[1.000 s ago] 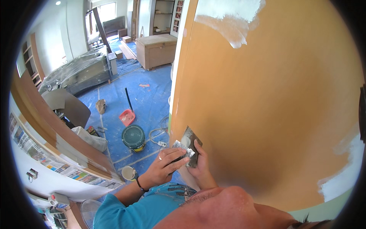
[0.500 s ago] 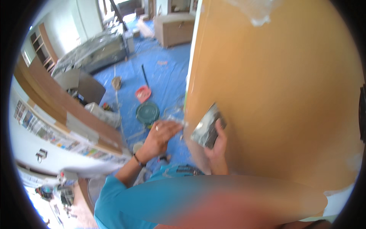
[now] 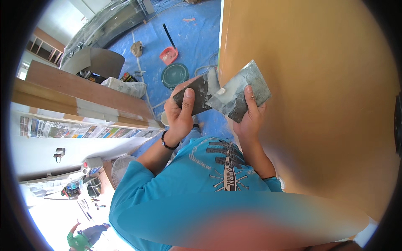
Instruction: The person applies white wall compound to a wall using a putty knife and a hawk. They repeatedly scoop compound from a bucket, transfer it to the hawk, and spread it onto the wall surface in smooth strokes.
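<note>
In my left hand (image 3: 179, 120) is a dark, flat filler spreader (image 3: 201, 93), smeared with pale grey paste. Its thumb presses on the top face and the fingers are mostly hidden beneath. My right hand (image 3: 251, 120) grips a second, grey filler spreader (image 3: 256, 80), coated with paste and carrying a small white lump (image 3: 222, 90). The two plates meet in front of my chest, the right one's lower left corner over or against the left one's edge. Whether they press together I cannot tell.
A tan wall panel (image 3: 318, 104) rises close on my right. Blue sheeting (image 3: 192, 39) covers the floor, with a green round lid (image 3: 175, 75) and a red dustpan (image 3: 168, 55). A wooden ledge (image 3: 92, 100) runs along my left. A person in green (image 3: 78, 242) is at the lower left.
My left hand has turned so that its thumb and spreader show. My right hand's spreader has come up and over to meet it. The view has tilted downward.
</note>
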{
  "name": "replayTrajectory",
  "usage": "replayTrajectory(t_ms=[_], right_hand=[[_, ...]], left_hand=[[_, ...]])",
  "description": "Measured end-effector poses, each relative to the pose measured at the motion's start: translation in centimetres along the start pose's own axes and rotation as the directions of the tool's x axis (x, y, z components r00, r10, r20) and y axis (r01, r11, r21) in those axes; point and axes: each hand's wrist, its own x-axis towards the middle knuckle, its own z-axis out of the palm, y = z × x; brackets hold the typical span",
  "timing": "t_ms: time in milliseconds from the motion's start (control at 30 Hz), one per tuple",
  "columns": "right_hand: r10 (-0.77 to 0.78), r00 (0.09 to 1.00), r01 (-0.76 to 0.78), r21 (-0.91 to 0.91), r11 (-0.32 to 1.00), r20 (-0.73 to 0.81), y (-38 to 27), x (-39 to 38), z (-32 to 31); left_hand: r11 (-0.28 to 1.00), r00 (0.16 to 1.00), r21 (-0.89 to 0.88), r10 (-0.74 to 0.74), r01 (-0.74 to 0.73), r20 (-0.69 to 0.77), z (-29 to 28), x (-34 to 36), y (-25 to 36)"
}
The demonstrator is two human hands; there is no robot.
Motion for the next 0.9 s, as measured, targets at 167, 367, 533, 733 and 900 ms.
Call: replayTrajectory(t_ms=[167,367,533,733,900], right_hand=[[-0.056,0.998,0.056,-0.077,0.995,0.002,1.3,0.4,-1.0],[-0.066,0.998,0.064,-0.091,0.994,-0.018,1.5,0.9,-1.1],[-0.067,0.994,0.063,-0.054,0.997,-0.089,0.5,1.4,-0.3],[-0.124,0.992,0.125,0.038,0.992,-0.013,-0.6,2.3,0.4],[-0.071,0.993,0.057,0.147,0.987,0.096,-0.9,2.2,1.5]], left_hand=[[0.956,0.986,0.284,0.028,-0.075,0.164,-0.6,0.0,0.6],[0.940,0.965,0.338,-0.057,-0.034,0.257,-1.0,0.5,1.0],[0.913,0.817,0.357,-0.352,0.194,0.456,-1.5,-0.6,0.1],[0.813,0.979,0.547,0.146,-0.199,0.139,-2.1,0.1,0.0],[0.254,0.695,0.664,0.442,-0.703,0.567,-0.8,-0.6,1.4]])
